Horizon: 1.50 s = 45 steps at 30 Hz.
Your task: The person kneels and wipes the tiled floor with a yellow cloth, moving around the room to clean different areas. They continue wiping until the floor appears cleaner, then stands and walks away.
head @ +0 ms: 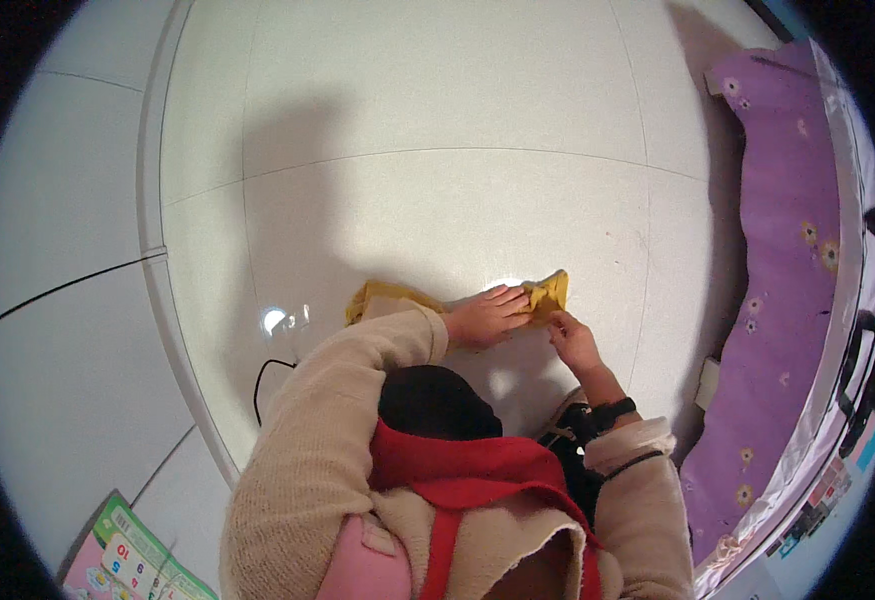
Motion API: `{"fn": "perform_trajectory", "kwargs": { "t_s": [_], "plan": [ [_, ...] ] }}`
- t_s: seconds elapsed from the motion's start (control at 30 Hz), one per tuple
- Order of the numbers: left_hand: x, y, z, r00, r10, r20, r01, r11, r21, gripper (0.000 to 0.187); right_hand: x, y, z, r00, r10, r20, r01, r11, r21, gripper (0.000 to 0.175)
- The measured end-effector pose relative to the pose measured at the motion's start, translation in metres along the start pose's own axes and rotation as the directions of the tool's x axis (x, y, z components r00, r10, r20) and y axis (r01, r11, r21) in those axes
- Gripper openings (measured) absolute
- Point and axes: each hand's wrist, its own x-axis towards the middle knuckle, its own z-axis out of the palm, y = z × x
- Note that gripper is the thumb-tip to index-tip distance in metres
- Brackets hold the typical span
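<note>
A crumpled yellow cloth lies on the pale tiled floor in front of my knees. My left hand rests palm down with its fingertips on the cloth's right part. To the left, more yellow fabric shows behind my left forearm; my hand and sleeve hide whether both parts are one piece. My right hand is at the lower right edge of the cloth, thumb and fingertips drawn together on it. A dark band is on my right wrist.
White cabinet panels line the left side. A bed with a purple flowered skirt borders the right. A thin black cable curves beside my left sleeve. At the lower left is a colourful number sheet.
</note>
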Motion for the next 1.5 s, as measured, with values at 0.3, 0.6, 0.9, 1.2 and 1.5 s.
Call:
{"fn": "perform_trajectory", "kwargs": {
  "t_s": [0.3,0.6,0.9,1.2,1.5],
  "plan": [
    [-0.111,-0.005,-0.056,0.983,-0.181,0.004,0.181,0.982,0.059,0.040,0.011,-0.016,0.030,0.984,-0.157,-0.086,0.137,0.971,-0.196,0.050],
    [-0.140,0.043,-0.060,0.741,-0.671,0.033,0.660,0.719,-0.218,0.025,0.079,-0.100,0.004,0.943,-0.293,0.159,0.333,0.830,-0.447,0.041],
    [-0.194,0.088,-0.065,0.220,-0.972,-0.088,0.864,0.236,-0.445,0.034,0.100,-0.193,0.070,0.619,-0.778,0.103,0.668,0.453,-0.590,0.019],
    [-0.176,0.081,-0.013,0.394,-0.900,-0.185,0.894,0.422,-0.150,0.059,0.114,-0.174,0.096,0.454,-0.843,0.287,0.840,0.298,-0.453,0.051],
    [-0.058,-0.031,-0.078,0.716,-0.630,-0.299,0.655,0.755,-0.021,0.068,0.231,-0.169,-0.034,0.868,-0.480,0.129,0.395,0.508,-0.765,0.057]
  ]
}}
